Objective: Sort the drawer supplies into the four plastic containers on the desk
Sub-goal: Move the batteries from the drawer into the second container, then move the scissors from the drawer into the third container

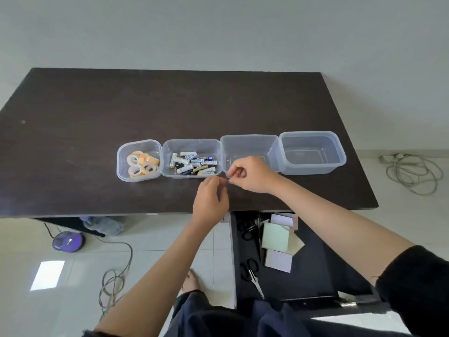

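Both hands (230, 181) meet at third container's (250, 142) front rim.

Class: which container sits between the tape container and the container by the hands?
The battery container, holding batteries, sits between them in the head view.

Two bare forearms enter from bottom of frame. Left hand (211, 200) and right hand (252, 175) bare: no rings, watch or gloves visible. Right arm: black sleeve (418, 288) at lower right, pushed up near elbow, loose thread at cuff edge. Left arm: dark sleeve edge (97, 333) barely visible at bottom edge. Dark navy trousers (218, 319) at bottom centre. Bare foot (190, 282) on floor tiles.
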`<state>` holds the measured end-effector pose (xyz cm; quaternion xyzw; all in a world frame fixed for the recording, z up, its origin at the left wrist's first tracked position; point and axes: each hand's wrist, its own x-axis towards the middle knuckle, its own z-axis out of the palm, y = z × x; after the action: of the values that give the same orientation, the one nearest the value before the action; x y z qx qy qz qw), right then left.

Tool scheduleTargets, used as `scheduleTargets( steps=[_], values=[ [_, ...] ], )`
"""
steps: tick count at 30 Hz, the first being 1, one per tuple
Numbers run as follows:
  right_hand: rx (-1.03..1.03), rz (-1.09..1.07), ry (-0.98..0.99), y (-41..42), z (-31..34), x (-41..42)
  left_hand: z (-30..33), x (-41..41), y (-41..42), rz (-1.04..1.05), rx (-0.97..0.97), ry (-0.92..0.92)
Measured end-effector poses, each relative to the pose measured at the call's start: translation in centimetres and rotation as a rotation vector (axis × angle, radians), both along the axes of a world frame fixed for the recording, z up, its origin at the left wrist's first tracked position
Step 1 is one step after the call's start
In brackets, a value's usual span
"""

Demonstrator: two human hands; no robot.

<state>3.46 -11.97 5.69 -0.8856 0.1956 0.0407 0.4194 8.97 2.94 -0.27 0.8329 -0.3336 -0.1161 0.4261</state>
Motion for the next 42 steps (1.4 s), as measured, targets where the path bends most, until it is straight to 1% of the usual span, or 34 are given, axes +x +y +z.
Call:
scheduleTargets(
  steps=[2, 4, 6, 9, 12, 15, 17, 19, 21, 23, 27, 29, 31, 33, 35, 38, 42],
  values=[
    [0.031, 0.105, 0.102, -1.0, -0.2, -3.6, -1.4, -4.3, -0.7, -0.036, 0.007, 0.019],
    [0.072, 0.187, 0.237, -2.1, -1.3, -7.5, -3.1, -8.5, -1.3, -0.062, 0.053, 0.083],
    [0.113, 0.225, 0.356, -3.1, -3.3, -11.5, -5.0, -12.4, -1.7, -0.076, 0.128, 0.157],
    [0.130, 0.214, 0.473, -4.5, -7.1, -17.4, -8.2, -17.2, -1.8, -0.044, 0.241, 0.258],
    [0.138, 0.205, 0.589, -5.8, -10.5, -22.4, -10.7, -20.4, -1.4, 0.030, 0.415, 0.345],
    [0.084, 0.231, 0.720, -7.3, -14.0, -26.2, -11.8, -21.9, -1.1, 0.104, 0.624, 0.357],
    [0.058, 0.232, 0.768, -7.8, -15.8, -27.8, -12.1, -22.2, -1.0, 0.153, 0.737, 0.380],
    [0.067, 0.185, 0.741, -7.8, -17.1, -28.7, -12.5, -22.2, -1.0, 0.171, 0.803, 0.406],
    [0.097, 0.090, 0.663, -7.4, -17.9, -28.8, -13.0, -21.9, -1.1, 0.151, 0.810, 0.433],
    [0.073, -0.002, 0.554, -6.9, -18.6, -28.1, -13.4, -21.6, -1.4, 0.130, 0.783, 0.450],
    [-0.009, -0.169, 0.346, -5.7, -19.1, -25.7, -13.6, -21.1, -2.4, 0.153, 0.685, 0.452],
    [-0.051, -0.250, 0.260, -5.4, -19.1, -24.3, -13.5, -20.9, -3.0, 0.188, 0.641, 0.407],
    [-0.150, -0.283, 0.189, -5.4, -18.9, -22.9, -13.2, -20.6, -3.8, 0.219, 0.626, 0.317],
    [-0.240, -0.240, 0.203, -5.6, -19.0, -21.4, -13.2, -19.8, -4.5, 0.214, 0.632, 0.244],
    [-0.258, -0.170, 0.298, -6.1, -19.3, -19.8, -13.5, -18.5, -5.1, 0.168, 0.665, 0.205],
    [-0.170, -0.103, 0.418, -6.5, -20.1, -17.9, -14.2, -16.5, -5.7, 0.082, 0.760, 0.238],
    [-0.075, -0.153, 0.422, -6.6, -20.7, -17.9, -14.8, -16.0, -5.6, 0.048, 0.827, 0.210]
  ],
)
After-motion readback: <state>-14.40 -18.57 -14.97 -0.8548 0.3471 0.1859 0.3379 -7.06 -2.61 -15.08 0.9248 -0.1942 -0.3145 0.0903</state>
